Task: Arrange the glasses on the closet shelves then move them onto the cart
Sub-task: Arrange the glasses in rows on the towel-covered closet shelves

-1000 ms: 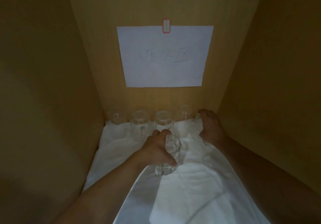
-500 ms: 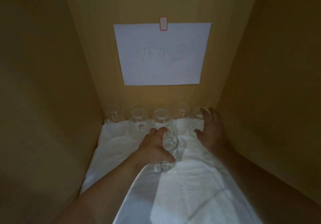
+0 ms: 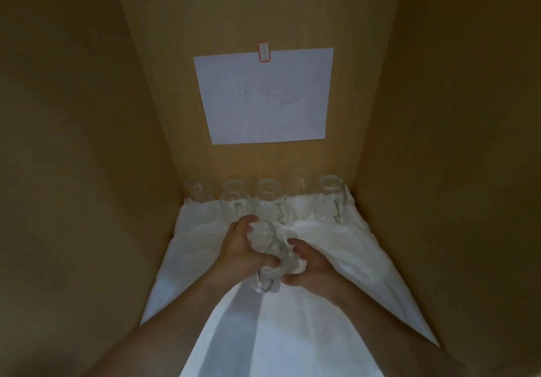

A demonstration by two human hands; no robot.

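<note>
We look down into a wooden closet compartment whose shelf is covered by a white cloth. A white paper sign hangs on the back wall, its handwriting too faint to read. Five clear glass mugs stand in a row against that wall, with a gap between the third and the rightmost. Nearer us, our left hand curls around a sixth glass mug, held tilted, its long axis running from us toward the back. Our right hand cups its right side, so both hands hold it together. The gap lies ahead and slightly right.
</note>
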